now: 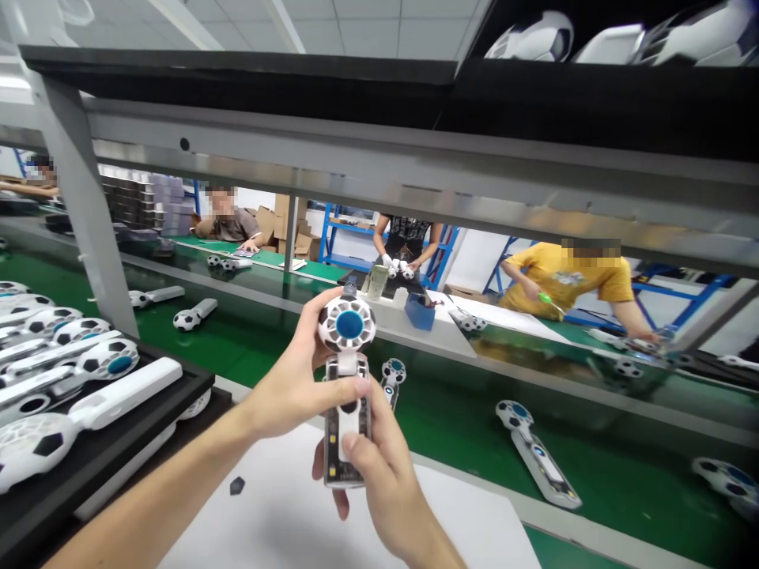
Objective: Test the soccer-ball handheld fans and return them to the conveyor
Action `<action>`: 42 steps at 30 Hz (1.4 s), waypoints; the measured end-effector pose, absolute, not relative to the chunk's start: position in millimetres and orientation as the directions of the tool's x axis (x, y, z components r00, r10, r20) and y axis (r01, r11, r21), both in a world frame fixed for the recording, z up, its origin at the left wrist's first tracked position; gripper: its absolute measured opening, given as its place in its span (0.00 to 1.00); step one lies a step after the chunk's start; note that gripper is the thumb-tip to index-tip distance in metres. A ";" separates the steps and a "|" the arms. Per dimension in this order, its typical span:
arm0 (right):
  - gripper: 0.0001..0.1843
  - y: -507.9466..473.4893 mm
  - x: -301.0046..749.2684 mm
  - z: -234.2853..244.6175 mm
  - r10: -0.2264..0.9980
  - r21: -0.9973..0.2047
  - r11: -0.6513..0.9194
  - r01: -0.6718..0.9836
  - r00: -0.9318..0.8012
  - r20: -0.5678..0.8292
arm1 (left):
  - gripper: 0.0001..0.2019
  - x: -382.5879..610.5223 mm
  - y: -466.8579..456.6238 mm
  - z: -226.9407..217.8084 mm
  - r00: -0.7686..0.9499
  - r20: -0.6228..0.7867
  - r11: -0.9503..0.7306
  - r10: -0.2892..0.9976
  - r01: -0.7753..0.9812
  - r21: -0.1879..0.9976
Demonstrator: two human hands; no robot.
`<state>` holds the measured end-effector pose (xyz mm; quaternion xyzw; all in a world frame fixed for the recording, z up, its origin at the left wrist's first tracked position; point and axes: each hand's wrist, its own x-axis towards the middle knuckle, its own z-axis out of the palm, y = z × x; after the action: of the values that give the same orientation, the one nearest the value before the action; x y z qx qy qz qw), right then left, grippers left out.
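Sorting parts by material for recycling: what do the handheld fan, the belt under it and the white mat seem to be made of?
The fan, held in the left hand and right hand, looks like glossy moulded plastic: a white and black head with a blue hub, and a see-through handle. The belt appears to be smooth green rubber or PVC, with a faint sheen. The mat looks matte white, perhaps paper or foam; unclear.

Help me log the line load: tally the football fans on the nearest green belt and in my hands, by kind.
Open fan held by left hand and right hand: 1
Open blue-centred fans on green belt: 3
Closed fans on belt: 2
Total: 6
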<state>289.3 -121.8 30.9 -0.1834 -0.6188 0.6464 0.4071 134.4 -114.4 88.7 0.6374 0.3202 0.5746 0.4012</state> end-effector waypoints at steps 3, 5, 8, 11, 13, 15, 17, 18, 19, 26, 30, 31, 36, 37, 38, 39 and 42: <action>0.37 -125.5 290.3 37.2 0.763 -0.927 0.053 -0.370 -0.584 0.277 | 0.49 137.0 -117.3 90.7 0.187 0.457 -0.445 0.869 -0.106 0.889; 0.38 -128.0 291.2 41.5 0.758 -0.926 0.033 -0.376 -0.594 0.268 | 0.48 137.5 -118.4 90.8 0.164 0.469 -0.453 0.868 -0.128 0.882; 0.41 -131.0 292.4 46.8 0.740 -0.925 0.000 -0.380 -0.622 0.256 | 0.47 136.6 -119.6 90.5 0.137 0.488 -0.472 0.862 -0.135 0.871; 0.42 -132.5 293.0 49.1 0.731 -0.921 0.012 -0.389 -0.625 0.273 | 0.46 135.5 -120.5 91.2 0.147 0.493 -0.475 0.858 -0.137 0.869; 0.43 -133.1 293.2 49.7 0.728 -0.918 0.020 -0.397 -0.623 0.285 | 0.46 135.4 -120.9 91.7 0.142 0.505 -0.489 0.851 -0.134 0.862; 0.46 -134.2 293.5 51.1 0.736 -0.921 0.016 -0.389 -0.619 0.274 | 0.45 136.1 -121.1 91.8 0.128 0.516 -0.502 0.847 -0.128 0.855; 0.47 -136.0 294.3 53.3 0.750 -0.936 0.001 -0.353 -0.619 0.235 | 0.43 137.1 -121.2 91.0 0.117 0.515 -0.501 0.849 -0.128 0.856; 0.46 -137.0 294.9 54.4 0.758 -0.946 -0.005 -0.325 -0.618 0.208 | 0.43 137.7 -121.2 90.3 0.116 0.509 -0.495 0.853 -0.130 0.859; 0.45 -137.9 295.5 55.1 0.773 -0.956 -0.004 -0.293 -0.608 0.183 | 0.43 138.3 -121.0 89.4 0.115 0.506 -0.491 0.855 -0.136 0.861; 0.40 -135.6 297.2 46.3 0.860 -0.979 0.116 -0.170 -0.476 0.185 | 0.41 143.5 -118.9 85.0 0.060 0.511 -0.501 0.858 -0.128 0.856; 0.40 -129.6 298.0 39.2 0.833 -0.958 0.237 -0.163 -0.474 0.287 | 0.27 145.7 -119.5 85.2 0.083 0.401 -0.392 0.912 -0.105 0.914; 0.40 -128.3 298.5 38.1 0.823 -0.953 0.256 -0.159 -0.481 0.301 | 0.24 146.1 -120.0 85.5 0.105 0.349 -0.340 0.931 -0.095 0.936; 0.38 -124.3 300.8 35.8 0.803 -0.951 0.277 -0.136 -0.511 0.307 | 0.21 147.4 -122.4 88.6 0.110 0.149 -0.144 0.983 -0.055 0.988; 0.38 -124.0 301.0 35.7 0.800 -0.952 0.277 -0.130 -0.517 0.304 | 0.21 147.5 -122.5 88.9 0.099 0.141 -0.136 0.985 -0.056 0.989; 0.38 -123.9 301.1 35.7 0.796 -0.952 0.279 -0.128 -0.524 0.303 | 0.22 147.5 -122.5 89.0 0.091 0.133 -0.129 0.987 -0.057 0.990; 0.38 -123.9 301.1 35.7 0.792 -0.951 0.280 -0.130 -0.528 0.305 | 0.23 147.4 -122.3 88.8 0.090 0.125 -0.120 0.988 -0.057 0.991; 0.37 -124.9 301.0 35.6 0.790 -0.951 0.272 -0.146 -0.531 0.308 | 0.24 147.0 -121.5 87.7 0.097 0.102 -0.097 0.990 -0.054 0.994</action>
<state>301.0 -124.9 35.6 -0.2377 -0.6768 0.5543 0.4220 147.0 -121.5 87.7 0.5362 0.4365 0.5110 0.5108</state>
